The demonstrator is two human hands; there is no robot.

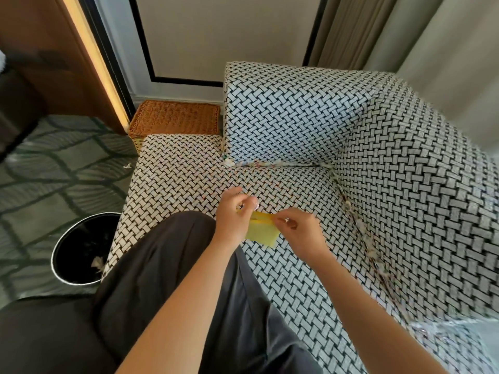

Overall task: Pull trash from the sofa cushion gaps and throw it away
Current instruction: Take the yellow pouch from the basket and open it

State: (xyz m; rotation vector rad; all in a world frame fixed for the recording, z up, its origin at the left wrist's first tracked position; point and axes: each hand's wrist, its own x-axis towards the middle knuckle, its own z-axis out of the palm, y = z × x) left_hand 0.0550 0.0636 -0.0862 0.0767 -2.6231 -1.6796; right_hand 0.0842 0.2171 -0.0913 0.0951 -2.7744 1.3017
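Over the woven black-and-white sofa seat, both hands hold a yellow piece of paper. My left hand pinches its upper left edge, and my right hand pinches its upper right edge. Scraps of paper trash fill the gap under the back cushion. More paper scraps line the gap along the right armrest. A black round bin stands on the floor left of the sofa, with a pale scrap inside it.
My knee in dark trousers rests on the seat's front left. A wicker basket sits behind the sofa's left end. A small white scrap lies on the patterned green carpet. Curtains hang at the upper right.
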